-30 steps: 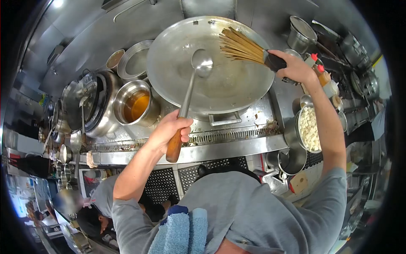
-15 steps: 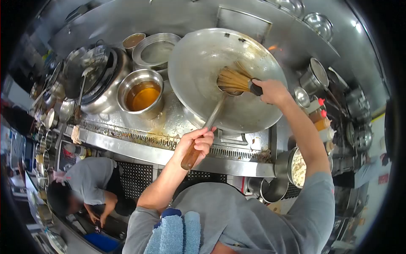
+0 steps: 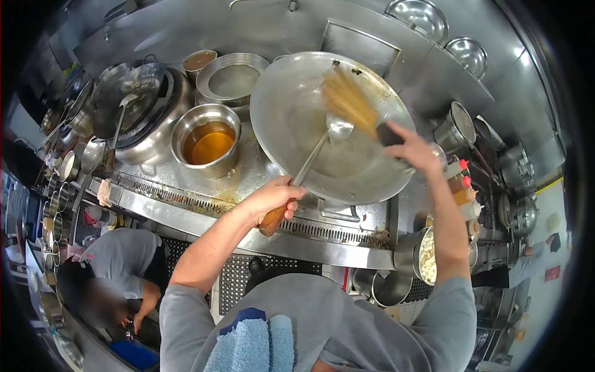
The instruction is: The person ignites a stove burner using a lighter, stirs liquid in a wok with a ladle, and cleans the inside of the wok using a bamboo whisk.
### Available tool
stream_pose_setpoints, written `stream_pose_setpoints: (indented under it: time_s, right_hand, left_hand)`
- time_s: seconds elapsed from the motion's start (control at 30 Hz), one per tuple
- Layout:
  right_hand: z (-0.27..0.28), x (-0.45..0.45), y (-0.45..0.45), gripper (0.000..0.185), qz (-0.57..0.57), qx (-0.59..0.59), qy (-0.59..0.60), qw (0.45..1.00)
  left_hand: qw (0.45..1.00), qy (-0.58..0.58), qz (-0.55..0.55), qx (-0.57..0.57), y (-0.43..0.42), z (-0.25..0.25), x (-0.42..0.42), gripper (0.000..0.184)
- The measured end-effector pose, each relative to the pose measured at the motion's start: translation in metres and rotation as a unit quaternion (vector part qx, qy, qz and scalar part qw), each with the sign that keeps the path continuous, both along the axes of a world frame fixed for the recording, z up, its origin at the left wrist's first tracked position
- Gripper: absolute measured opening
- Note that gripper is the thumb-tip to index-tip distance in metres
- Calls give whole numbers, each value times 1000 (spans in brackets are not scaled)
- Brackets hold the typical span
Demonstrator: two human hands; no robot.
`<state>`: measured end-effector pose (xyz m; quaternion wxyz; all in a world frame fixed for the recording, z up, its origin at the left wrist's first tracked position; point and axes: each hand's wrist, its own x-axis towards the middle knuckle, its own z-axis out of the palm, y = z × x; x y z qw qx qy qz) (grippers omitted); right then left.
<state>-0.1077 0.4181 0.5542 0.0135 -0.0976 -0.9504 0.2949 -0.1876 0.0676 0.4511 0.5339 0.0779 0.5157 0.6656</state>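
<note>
A large steel wok (image 3: 285, 105) sits on the range in front of me. My left hand (image 3: 277, 201) is wrapped round the wooden handle of a ladle (image 3: 310, 160), whose bowl rests inside the wok near its middle. My right hand (image 3: 414, 149) grips the dark end of a bamboo wok brush (image 3: 352, 104) over the wok's right side. The brush is blurred by motion, its bristles pointing up and left toward the far wall of the wok. Brush and ladle bowl are apart.
Left of the wok stand a pot of amber liquid (image 3: 211, 144) and a round steel pan (image 3: 232, 80). Squeeze bottles (image 3: 463, 183) and a pot of pale pieces (image 3: 427, 254) are at the right. A co-worker (image 3: 118, 263) bends down at the lower left.
The brush has lifted off the ladle bowl and swung up toward the wok's far side. My right hand has moved right and down. My left hand has shifted slightly left with the ladle.
</note>
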Motion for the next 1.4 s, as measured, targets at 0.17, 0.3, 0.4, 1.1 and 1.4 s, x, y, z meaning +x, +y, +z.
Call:
stream_pose_setpoints:
  time_s: [0.17, 0.3, 0.4, 1.1, 1.4]
  right_hand:
    - [-32, -20, 32, 86, 0, 77, -169, 983]
    - [10, -6, 19, 89, -5, 25, -93, 995]
    - [-39, -8, -4, 91, 53, 2, -73, 996]
    - [60, 26, -22, 84, 7, 66, 64, 996]
    - [32, 25, -3, 86, -61, 171, -112, 977]
  left_hand:
    - [1000, -9, 9, -25, 2, -7, -1, 16]
    - [999, -46, 18, -11, -4, -8, -13, 11]
    - [995, -94, 30, 28, 0, -14, -17, 11]
    - [537, 738, -202, -354, -36, 37, -51, 17]
    - [237, 856, -168, -428, -26, 11, -18, 40]
